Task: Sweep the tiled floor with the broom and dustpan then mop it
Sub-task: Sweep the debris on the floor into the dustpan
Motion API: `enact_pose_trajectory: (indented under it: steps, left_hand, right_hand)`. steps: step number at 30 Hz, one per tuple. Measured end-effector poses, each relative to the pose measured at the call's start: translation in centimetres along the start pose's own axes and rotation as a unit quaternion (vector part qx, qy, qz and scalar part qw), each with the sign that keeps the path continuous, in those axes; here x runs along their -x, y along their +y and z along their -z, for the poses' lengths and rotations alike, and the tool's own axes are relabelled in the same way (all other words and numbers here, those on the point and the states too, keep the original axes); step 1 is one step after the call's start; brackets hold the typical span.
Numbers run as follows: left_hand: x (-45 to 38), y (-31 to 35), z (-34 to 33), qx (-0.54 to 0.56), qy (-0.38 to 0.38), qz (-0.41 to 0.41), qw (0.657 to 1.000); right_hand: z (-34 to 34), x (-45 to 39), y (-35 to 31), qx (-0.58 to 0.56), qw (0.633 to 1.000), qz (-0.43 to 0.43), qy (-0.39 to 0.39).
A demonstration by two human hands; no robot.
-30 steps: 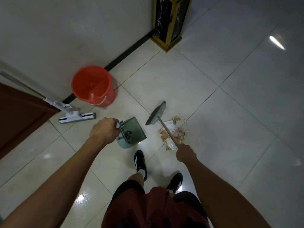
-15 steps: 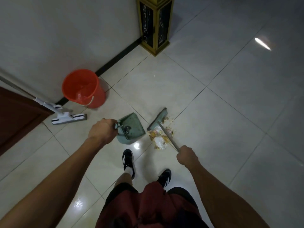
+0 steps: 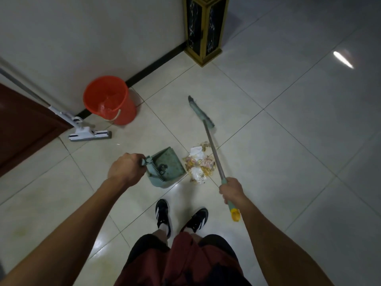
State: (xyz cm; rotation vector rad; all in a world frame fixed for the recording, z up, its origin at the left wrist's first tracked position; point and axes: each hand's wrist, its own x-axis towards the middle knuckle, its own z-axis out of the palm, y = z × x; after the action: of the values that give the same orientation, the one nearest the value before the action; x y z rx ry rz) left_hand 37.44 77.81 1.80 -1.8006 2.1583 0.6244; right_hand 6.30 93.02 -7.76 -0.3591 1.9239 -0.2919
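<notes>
Broom: green bristle head [image 3: 201, 112] on a grey metal shaft, with a green grip sleeve and a yellow end cap. The head lies on the far side of the litter, well apart from the dustpan; the shaft slants back across the right edge of the pile.
Right hand [image 3: 232, 190]: fingers wrapped tight round the broom's green grip sleeve, the yellow cap jutting out behind the wrist.
Dustpan [image 3: 168, 167]: dull green plastic, with a comb of teeth along its rear edge. It sits on the floor with its open lip turned toward the litter, just beside the pile. A small dark item lies inside; what it is cannot be told.
Left hand [image 3: 125, 169]: fist closed round the dustpan's handle stub, knuckles up.
Litter pile [image 3: 199, 164]: crumpled white paper, clear wrapper and yellowish scraps, gathered between dustpan and broom shaft, near a tile joint.
Mop [image 3: 90, 136]: white flat head resting on the floor near the wall, its pole leaning away to the upper left.
Bucket [image 3: 109, 100]: orange, round, open-topped, standing against the skirting beside the mop.
Floor [image 3: 288, 141]: large pale glossy tiles with thin grout lines, showing one bright light reflection at upper right.
Wall [image 3: 82, 38]: plain white with a black skirting strip.
Pedestal [image 3: 206, 29]: black panels in a gold frame, standing at the wall's end.
Door [image 3: 24, 129]: dark brown panel at far left.
Person: black shoes with white stripes, dark red shorts.
</notes>
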Motion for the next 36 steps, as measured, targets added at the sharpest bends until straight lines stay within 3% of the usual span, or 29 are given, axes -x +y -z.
enact_pose_trajectory:
  steps: [3, 12, 26, 36]
  left_hand:
    - [0.5, -1.0, -0.6, 0.004, -0.008, 0.015, 1.0]
    - [-0.7, -1.2, -2.8, -0.016, -0.034, 0.015, 0.999]
    - [-2.0, -0.3, -3.7, -0.045, -0.036, -0.023, 0.998]
    - [-1.6, -1.6, -4.6, -0.038, -0.024, -0.026, 0.999]
  right_hand:
    - [0.1, -1.7, -1.7, 0.061, 0.995, 0.038, 0.063]
    - [0.7, -5.7, -2.8, 0.16, 0.981, 0.056, 0.095]
    - [0.3, -4.6, 0.9, 0.252, 0.966, 0.022, 0.046]
    - [-6.1, -0.1, 5.5, 0.258, 0.965, 0.032, -0.044]
